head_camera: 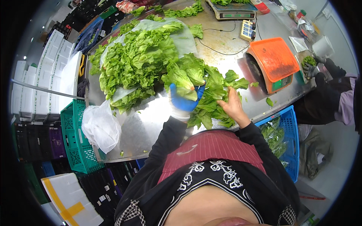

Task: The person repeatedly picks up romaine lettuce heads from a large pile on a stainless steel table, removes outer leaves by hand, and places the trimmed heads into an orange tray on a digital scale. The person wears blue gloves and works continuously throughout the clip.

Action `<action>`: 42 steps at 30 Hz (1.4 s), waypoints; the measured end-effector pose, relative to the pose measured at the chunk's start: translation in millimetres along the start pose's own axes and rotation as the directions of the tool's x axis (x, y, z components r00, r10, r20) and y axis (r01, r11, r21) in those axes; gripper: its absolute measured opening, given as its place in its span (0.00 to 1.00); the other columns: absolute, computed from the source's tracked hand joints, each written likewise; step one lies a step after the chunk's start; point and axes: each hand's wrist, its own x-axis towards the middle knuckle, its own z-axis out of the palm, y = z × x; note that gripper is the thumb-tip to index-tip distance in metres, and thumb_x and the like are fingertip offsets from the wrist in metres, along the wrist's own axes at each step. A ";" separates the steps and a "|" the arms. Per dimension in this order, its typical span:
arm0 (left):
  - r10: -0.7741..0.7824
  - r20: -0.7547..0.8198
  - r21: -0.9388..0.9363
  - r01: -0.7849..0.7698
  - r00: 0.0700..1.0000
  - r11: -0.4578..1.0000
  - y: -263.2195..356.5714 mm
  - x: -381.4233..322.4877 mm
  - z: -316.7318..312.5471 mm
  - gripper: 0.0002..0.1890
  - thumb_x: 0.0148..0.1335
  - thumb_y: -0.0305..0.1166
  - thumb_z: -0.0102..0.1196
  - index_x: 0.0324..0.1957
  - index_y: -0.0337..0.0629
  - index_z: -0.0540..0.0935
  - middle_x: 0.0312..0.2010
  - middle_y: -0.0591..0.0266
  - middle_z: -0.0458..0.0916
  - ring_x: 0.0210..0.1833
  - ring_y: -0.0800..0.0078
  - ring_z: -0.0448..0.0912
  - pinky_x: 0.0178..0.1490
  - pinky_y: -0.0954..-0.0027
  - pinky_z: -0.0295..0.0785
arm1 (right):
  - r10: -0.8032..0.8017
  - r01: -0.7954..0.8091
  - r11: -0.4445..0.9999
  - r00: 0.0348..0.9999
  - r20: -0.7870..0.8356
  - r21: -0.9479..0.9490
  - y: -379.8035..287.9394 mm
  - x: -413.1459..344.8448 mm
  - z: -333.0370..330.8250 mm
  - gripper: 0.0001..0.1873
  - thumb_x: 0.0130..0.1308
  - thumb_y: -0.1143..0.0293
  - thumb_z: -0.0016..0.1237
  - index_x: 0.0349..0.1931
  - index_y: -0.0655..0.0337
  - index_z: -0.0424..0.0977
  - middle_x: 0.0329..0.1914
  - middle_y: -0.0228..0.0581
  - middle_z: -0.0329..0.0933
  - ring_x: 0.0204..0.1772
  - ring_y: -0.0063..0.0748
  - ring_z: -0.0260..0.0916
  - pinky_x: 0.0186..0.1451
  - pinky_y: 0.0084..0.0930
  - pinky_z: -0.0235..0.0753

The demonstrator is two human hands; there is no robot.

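Note:
My left hand, in a blue-coated glove with a white cuff, is closed around the base of a green lettuce head. A second lettuce head lies against it, its cut stem by my gloved fingers. My bare right hand rests on loose lettuce leaves at the table's near edge, thumb spread from the fingers. Some fingertips are hidden among the leaves. Left of my hands, a large pile of lettuce lies partly on clear plastic sheeting.
On the metal table stand an orange-topped scale, a power strip with cables and another scale. A white plastic bag lies near a green crate. A blue crate holds bagged greens. A co-worker's gloved hand holds greens.

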 end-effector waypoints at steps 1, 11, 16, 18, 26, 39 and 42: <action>-0.043 0.029 -0.015 0.043 0.999 0.999 1.1 -1.1 2.2 0.38 0.58 0.55 0.58 0.66 0.46 0.65 0.63 0.55 0.69 0.66 0.55 0.66 0.71 0.44 0.59 | -0.067 0.067 0.998 0.996 -0.065 0.000 -19.1 -2.3 -6.7 0.28 0.60 0.71 0.58 0.58 0.68 0.64 0.50 0.48 0.73 0.46 0.36 0.75 0.47 0.30 0.75; -0.159 0.094 0.050 0.155 0.983 0.987 -15.7 -19.5 -13.1 0.35 0.61 0.53 0.52 0.67 0.48 0.64 0.66 0.55 0.65 0.68 0.56 0.64 0.70 0.47 0.59 | -0.265 0.286 0.948 0.952 -0.152 0.137 -69.7 17.6 -14.1 0.28 0.62 0.77 0.56 0.61 0.69 0.63 0.46 0.43 0.74 0.48 0.32 0.74 0.46 0.26 0.78; -0.173 0.059 0.074 0.169 0.983 0.983 -17.6 -15.9 5.6 0.40 0.54 0.58 0.60 0.66 0.52 0.67 0.69 0.51 0.63 0.74 0.52 0.57 0.76 0.42 0.43 | 0.098 -0.025 0.583 0.994 -0.040 0.812 -65.4 16.9 -12.5 0.25 0.70 0.71 0.51 0.62 0.72 0.60 0.49 0.41 0.74 0.46 0.28 0.75 0.45 0.24 0.80; -0.195 0.047 0.066 0.192 0.980 0.979 -22.3 -15.5 0.8 0.41 0.54 0.57 0.60 0.67 0.50 0.66 0.70 0.52 0.61 0.73 0.52 0.56 0.76 0.42 0.44 | 0.188 -0.121 0.516 0.982 0.026 0.848 -64.0 16.4 -17.4 0.24 0.70 0.69 0.51 0.61 0.71 0.61 0.49 0.42 0.74 0.46 0.30 0.76 0.45 0.25 0.80; -0.283 0.032 -0.082 0.285 0.959 0.955 -28.1 -14.3 -2.6 0.40 0.61 0.50 0.59 0.70 0.43 0.59 0.69 0.50 0.62 0.70 0.49 0.61 0.72 0.44 0.57 | 0.161 0.047 0.793 0.945 -0.285 0.607 15.9 59.3 -87.5 0.19 0.75 0.54 0.40 0.51 0.61 0.69 0.39 0.36 0.78 0.38 0.22 0.74 0.39 0.23 0.76; -0.287 -0.031 -0.038 0.286 0.957 0.958 -39.6 -2.8 5.7 0.35 0.65 0.55 0.54 0.59 0.31 0.69 0.55 0.43 0.75 0.59 0.53 0.73 0.68 0.53 0.64 | 0.037 -0.478 0.602 0.817 -0.575 -0.639 182.6 133.3 -235.1 0.28 0.70 0.51 0.42 0.69 0.35 0.58 0.64 0.52 0.66 0.67 0.55 0.59 0.59 0.58 0.63; -0.280 -0.067 -0.030 0.278 0.958 0.960 -39.7 -3.9 3.1 0.36 0.64 0.53 0.55 0.63 0.36 0.66 0.59 0.47 0.73 0.60 0.55 0.73 0.69 0.54 0.64 | -0.068 -0.480 0.522 0.800 -0.596 -0.705 143.9 120.6 -215.6 0.29 0.68 0.51 0.46 0.67 0.43 0.60 0.67 0.48 0.62 0.67 0.55 0.57 0.60 0.54 0.63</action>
